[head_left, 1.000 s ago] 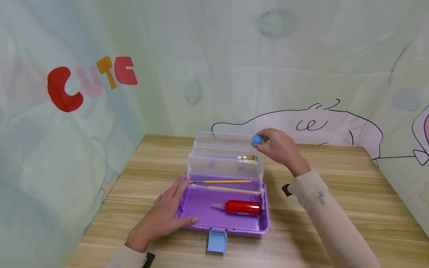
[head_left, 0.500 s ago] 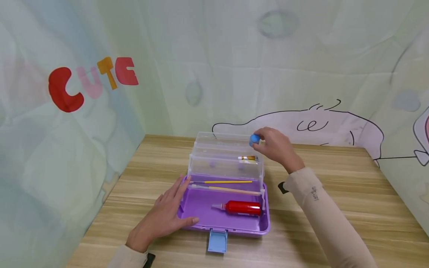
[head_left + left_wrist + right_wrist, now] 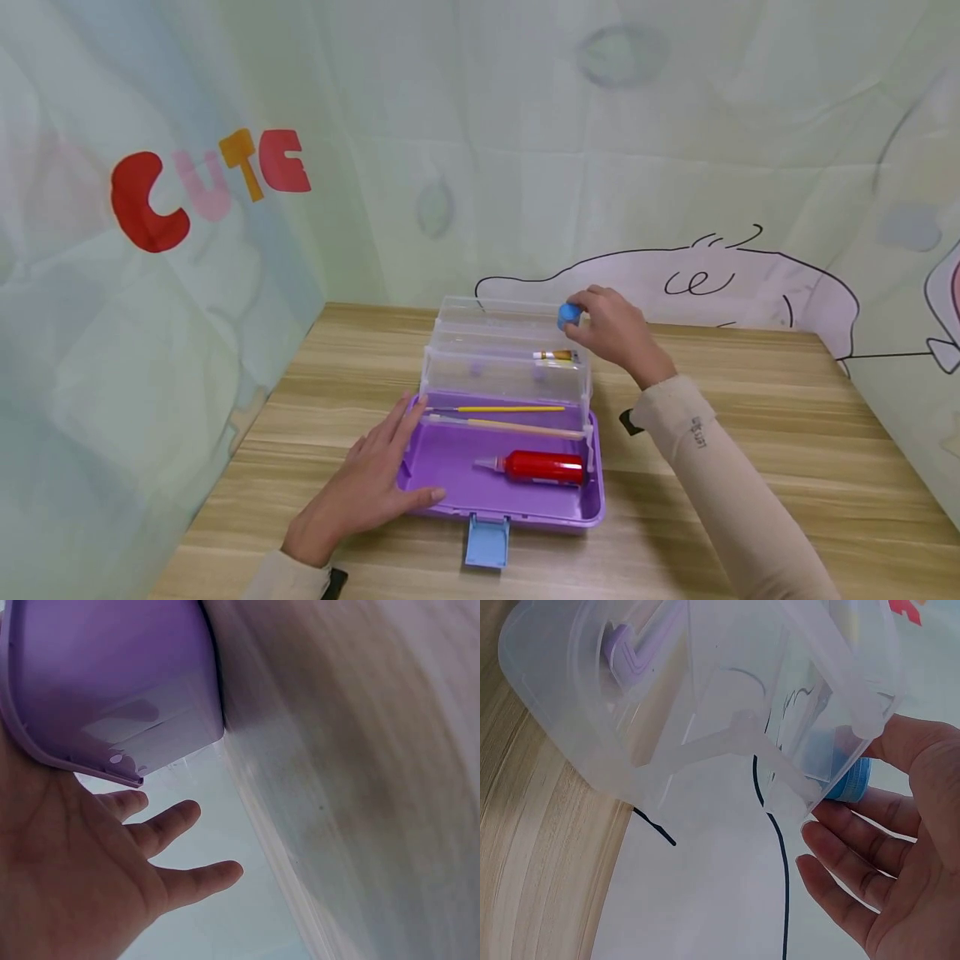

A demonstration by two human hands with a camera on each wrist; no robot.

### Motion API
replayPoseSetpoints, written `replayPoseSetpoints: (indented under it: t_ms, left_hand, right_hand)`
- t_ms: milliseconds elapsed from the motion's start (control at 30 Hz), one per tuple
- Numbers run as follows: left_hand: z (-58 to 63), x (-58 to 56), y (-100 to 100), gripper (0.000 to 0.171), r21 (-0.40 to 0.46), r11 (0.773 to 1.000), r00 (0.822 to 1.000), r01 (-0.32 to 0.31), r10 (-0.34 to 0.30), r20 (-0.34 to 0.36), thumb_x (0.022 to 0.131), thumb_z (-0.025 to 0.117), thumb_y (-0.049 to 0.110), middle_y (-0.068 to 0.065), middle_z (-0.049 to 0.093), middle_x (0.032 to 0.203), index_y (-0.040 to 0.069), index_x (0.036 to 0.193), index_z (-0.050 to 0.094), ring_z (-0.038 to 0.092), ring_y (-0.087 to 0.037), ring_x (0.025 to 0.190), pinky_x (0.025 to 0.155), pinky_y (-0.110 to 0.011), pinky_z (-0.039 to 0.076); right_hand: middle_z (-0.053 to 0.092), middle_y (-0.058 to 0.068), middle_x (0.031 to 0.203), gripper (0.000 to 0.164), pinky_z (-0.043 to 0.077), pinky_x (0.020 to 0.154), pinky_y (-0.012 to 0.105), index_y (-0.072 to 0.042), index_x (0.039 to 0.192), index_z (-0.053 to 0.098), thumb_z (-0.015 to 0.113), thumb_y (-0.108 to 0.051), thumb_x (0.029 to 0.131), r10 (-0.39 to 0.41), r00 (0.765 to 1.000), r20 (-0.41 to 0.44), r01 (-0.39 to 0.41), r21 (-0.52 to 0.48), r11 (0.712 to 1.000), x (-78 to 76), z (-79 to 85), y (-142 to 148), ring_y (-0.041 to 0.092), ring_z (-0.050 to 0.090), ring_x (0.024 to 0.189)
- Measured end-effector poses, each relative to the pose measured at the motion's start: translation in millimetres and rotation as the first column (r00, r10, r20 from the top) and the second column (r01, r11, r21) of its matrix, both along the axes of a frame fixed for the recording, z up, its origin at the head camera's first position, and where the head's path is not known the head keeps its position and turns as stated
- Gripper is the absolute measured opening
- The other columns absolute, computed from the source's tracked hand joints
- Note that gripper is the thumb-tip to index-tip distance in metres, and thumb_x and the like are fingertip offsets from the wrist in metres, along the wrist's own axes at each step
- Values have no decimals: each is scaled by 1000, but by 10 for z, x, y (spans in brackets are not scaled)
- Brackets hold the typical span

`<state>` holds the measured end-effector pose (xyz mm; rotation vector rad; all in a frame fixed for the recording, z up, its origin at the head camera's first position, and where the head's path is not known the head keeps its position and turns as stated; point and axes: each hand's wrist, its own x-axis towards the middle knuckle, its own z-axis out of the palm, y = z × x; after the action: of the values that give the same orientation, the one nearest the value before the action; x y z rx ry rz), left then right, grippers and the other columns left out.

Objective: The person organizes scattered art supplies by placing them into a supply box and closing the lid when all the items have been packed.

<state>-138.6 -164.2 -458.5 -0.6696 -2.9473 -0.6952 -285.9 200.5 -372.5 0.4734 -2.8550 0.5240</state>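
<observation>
A purple storage box (image 3: 495, 510) with clear tiered trays (image 3: 510, 375) raised at its back stands on the table. My left hand (image 3: 367, 479) rests against the box's left rim, fingers spread and straight. At the right end of the uppermost tray, my right hand (image 3: 615, 333) pinches a small blue-capped jar (image 3: 568, 315) between thumb and fingers. In the right wrist view the jar's blue cap (image 3: 853, 781) shows at the tray's end, partly behind clear plastic. A small paint tube (image 3: 555, 355) lies in a lower tray, below the right hand.
Two paintbrushes (image 3: 510, 409) lie across the box's front tray. A red bottle (image 3: 543, 467) with a pointed nozzle lies in the purple base. The light-blue latch (image 3: 487, 543) hangs down in front. A printed cloth (image 3: 450, 125) stands behind the wooden table (image 3: 750, 400).
My right hand has shifted slightly left with the blue-capped jar, over the tray's right end. The left hand and the box keep their places.
</observation>
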Motion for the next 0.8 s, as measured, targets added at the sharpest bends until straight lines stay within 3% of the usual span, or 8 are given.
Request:
replayPoseSetpoints:
  t_ms: [400,800]
  left_hand:
    - [-5,-1,-3,109,0,1000,1000,-4,4,-7,74,65,70,-4,5,162,34,154,0,28,-41,141,98,-74,29]
    - [6,5,4,110,-2,1000,1000,-4,4,-8,74,65,70,-1,3,162,33,155,1,28,-40,141,99,-73,29]
  right_hand:
    - [59,8,111,42,54,83,45,-7,120,64,66,-32,86,-35,999,7,35,3,999,-26,-2,-17,24,56,97]
    - [53,13,118,42,53,86,45,-5,125,60,64,-26,89,-92,992,84,96,-49,994,-19,12,-68,27,56,100]
